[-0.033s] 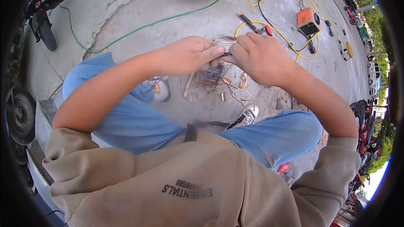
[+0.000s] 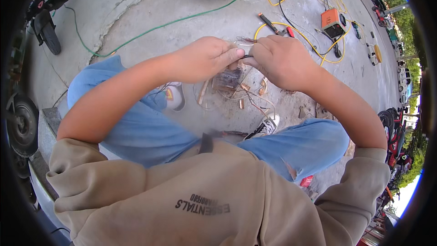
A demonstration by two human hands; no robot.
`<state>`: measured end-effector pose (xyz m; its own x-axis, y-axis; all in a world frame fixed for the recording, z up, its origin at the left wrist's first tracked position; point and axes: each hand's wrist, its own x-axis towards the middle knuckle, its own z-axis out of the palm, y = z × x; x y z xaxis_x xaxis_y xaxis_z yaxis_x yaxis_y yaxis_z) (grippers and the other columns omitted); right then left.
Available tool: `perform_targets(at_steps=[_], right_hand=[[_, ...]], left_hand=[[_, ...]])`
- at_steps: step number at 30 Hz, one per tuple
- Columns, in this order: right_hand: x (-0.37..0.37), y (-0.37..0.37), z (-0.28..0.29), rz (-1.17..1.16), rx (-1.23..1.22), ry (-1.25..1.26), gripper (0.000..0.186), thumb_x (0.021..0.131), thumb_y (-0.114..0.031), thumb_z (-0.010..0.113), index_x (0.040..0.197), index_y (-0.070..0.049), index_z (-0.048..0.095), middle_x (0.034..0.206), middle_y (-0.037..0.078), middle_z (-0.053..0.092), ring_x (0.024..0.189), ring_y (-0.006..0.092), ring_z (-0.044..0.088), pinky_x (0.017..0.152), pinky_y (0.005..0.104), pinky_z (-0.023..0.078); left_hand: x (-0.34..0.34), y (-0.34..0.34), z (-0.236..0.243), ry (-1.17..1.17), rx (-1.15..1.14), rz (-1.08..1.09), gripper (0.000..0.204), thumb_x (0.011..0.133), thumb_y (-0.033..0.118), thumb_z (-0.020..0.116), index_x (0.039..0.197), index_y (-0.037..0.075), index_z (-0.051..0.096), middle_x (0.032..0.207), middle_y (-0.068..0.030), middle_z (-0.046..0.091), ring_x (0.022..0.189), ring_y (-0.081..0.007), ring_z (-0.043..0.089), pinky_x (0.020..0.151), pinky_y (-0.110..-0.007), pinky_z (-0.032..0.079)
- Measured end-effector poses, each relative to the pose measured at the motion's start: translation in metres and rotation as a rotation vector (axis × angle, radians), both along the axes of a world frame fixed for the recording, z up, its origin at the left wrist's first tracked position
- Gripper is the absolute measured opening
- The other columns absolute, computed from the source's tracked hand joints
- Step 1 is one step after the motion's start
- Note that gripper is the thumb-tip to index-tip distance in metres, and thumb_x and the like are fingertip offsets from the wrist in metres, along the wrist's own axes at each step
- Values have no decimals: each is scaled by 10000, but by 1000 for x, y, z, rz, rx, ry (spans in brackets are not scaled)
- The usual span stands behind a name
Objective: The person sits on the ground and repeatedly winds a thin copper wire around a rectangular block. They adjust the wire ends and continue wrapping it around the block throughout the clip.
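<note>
My left hand (image 2: 205, 59) and my right hand (image 2: 283, 63) are close together in front of me, above the ground between my legs. A short dark wire (image 2: 247, 56) runs between their fingertips, pinched by both. Thin loose wire strands (image 2: 248, 40) and a white wire (image 2: 246, 44) stick out at the fingers of my right hand. Below the hands lies a block with dark, striped sides (image 2: 229, 79), partly hidden by my left hand. Around it are copper-coloured strips (image 2: 241, 104) and thin light leads (image 2: 268, 103).
Beyond my right hand lie a black-and-orange handled tool (image 2: 269, 23), a yellow hose (image 2: 298, 26) and an orange box-shaped machine (image 2: 333, 23). A green hose (image 2: 177, 19) crosses the concrete. At left stands a motorbike wheel (image 2: 49, 36); my shoes flank the block.
My right hand has shifted very slightly, and the wire strands by it have moved. The wire between the fingertips now shows as one dark line. Both hands still grip it.
</note>
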<state>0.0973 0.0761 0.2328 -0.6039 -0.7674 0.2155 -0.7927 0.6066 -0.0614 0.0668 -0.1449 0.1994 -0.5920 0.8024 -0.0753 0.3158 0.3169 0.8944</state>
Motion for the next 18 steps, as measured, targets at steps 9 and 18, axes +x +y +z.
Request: perform_targets(at_steps=[9, 18], right_hand=[[16, -6, -7, -263, -321, -389, 318, 930, -324, 578, 807, -38, 514, 622, 107, 517, 587, 266, 558, 558, 347, 448], [-4, 26, 11, -59, 116, 282, 224, 838, -243, 662, 828, -78, 511, 708, 68, 570, 663, 252, 594, 528, 374, 465]], left_hand=[[-2, 2, -17, 692, -53, 117, 379, 1002, 334, 445, 807, 23, 540, 689, -113, 539, 610, -256, 570, 589, -373, 453], [-11, -5, 2, -356, 76, 191, 653, 967, 590, 384, 845, -13, 605, 658, -63, 589, 671, -146, 613, 674, -284, 507]])
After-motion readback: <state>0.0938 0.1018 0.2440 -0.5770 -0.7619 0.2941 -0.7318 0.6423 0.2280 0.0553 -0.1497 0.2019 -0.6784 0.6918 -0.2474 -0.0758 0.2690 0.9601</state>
